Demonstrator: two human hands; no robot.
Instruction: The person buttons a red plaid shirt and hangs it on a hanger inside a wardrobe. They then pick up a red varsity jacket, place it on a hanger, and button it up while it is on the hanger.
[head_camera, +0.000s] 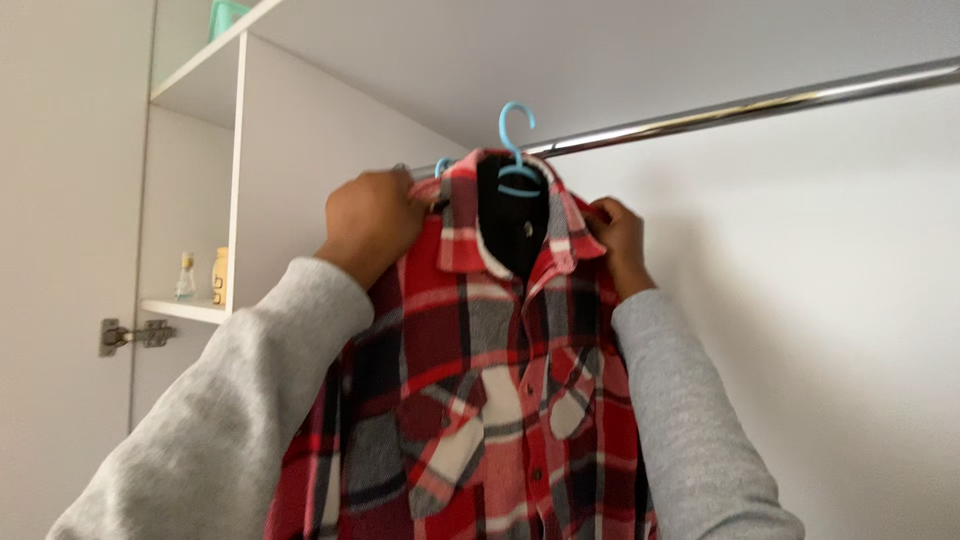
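A red, black and white plaid shirt (480, 400) hangs on a light blue plastic hanger (516, 150), raised in front of me just below a chrome closet rod (760, 105). The hanger's hook sits close to the rod; I cannot tell whether it rests on it. My left hand (372, 220) grips the shirt's left shoulder by the collar. My right hand (618, 238) pinches the right side of the collar. Both arms wear grey sleeves.
White closet shelves (185, 310) stand at the left, holding a small clear bottle (185, 278) and a yellowish container (219, 275). A teal item (226, 15) sits on the top shelf. A metal door hinge (130, 335) is at the left. A white wall is behind.
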